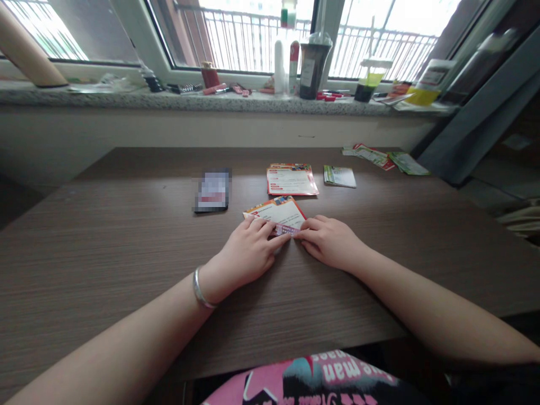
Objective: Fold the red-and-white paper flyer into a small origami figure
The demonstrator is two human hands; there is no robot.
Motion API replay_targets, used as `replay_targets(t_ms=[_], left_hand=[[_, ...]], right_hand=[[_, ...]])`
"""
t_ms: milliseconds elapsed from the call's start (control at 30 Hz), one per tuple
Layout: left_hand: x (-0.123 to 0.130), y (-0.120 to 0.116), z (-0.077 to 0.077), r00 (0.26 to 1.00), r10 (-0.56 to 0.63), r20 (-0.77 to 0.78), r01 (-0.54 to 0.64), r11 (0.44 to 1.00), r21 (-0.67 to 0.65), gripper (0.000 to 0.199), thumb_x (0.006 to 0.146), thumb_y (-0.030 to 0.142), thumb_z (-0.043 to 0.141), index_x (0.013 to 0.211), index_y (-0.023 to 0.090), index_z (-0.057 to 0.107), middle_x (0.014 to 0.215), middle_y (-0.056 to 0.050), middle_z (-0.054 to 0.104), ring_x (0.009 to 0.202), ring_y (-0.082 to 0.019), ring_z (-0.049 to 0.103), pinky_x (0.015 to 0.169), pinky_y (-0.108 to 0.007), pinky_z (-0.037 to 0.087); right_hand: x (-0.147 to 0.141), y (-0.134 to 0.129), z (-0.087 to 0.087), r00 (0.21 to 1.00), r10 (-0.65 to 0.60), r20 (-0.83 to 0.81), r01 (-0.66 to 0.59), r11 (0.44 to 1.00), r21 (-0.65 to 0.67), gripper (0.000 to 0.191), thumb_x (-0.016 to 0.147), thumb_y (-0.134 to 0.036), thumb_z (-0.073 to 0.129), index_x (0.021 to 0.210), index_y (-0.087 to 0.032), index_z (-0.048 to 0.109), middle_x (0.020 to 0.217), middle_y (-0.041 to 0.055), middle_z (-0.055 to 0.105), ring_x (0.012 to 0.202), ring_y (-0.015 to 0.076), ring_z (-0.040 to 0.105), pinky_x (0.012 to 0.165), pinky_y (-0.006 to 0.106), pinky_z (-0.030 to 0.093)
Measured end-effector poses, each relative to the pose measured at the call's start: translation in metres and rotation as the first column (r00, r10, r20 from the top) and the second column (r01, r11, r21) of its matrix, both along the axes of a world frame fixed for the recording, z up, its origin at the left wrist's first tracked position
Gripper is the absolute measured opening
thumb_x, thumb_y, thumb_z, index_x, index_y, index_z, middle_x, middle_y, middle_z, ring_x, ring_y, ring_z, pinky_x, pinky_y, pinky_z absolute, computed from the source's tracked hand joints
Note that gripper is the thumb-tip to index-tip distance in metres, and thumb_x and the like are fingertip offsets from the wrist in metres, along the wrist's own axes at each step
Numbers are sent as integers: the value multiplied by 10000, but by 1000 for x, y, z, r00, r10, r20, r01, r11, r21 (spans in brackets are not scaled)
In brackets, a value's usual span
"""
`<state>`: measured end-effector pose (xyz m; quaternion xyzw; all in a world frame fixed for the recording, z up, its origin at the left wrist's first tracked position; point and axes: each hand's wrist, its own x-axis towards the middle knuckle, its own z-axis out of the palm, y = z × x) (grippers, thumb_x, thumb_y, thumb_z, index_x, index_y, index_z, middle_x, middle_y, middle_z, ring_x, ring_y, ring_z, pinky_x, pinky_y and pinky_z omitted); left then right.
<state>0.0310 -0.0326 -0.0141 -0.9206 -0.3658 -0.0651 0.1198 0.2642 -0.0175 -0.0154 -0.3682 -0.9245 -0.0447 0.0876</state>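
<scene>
A printed card [280, 212] with a red and orange border lies tilted on the brown table, its near edge turned up as a patterned purplish strip. My left hand [251, 247] rests on the card's near left side, fingers pressing along that strip. At the near right corner, my right hand [331, 242] has its fingers bunched on the card's edge, their tips almost touching my left hand's. Just beyond lies a stack of similar cards [292, 181]. A smaller stack of green and white cards [340, 176] sits to its right.
A phone-like dark object [212, 191], blurred on top, lies left of the cards. More green and red papers [373, 156] are at the table's back right. Cups, bottles and small items stand on the stone windowsill [177, 103].
</scene>
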Motion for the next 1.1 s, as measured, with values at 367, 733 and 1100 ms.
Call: replay_targets(t_ms=[367, 733, 1100], left_hand=[[-7, 1, 3, 1000, 5, 1, -5, 1000, -10, 355, 870, 189, 534, 1209, 242, 627, 1240, -98, 633, 1169, -283, 559, 1041, -508, 383], [-9, 2, 1, 1000, 6, -12, -7, 1000, -22, 377, 878, 192, 523, 1239, 253, 614, 1267, -91, 624, 1170, -295, 564, 1018, -509, 413], [-8, 2, 0, 1000, -1, -15, 0, 1000, -26, 367, 868, 190, 526, 1221, 233, 619, 1267, -101, 618, 1161, -306, 564, 1012, -516, 420]], right_hand=[[10, 1, 5, 987, -162, 11, 162, 985, -58, 249, 901, -264, 506, 944, -260, 752, 952, 36, 707, 872, 186, 638, 696, 292, 444], [25, 5, 14, 974, -199, 104, 206, 977, -55, 231, 850, -240, 533, 886, -261, 760, 940, 12, 719, 801, 164, 652, 598, 267, 394], [35, 12, 12, 997, -74, 35, 75, 997, -12, 226, 895, -212, 487, 875, -215, 712, 967, 40, 713, 846, 170, 635, 696, 273, 432]])
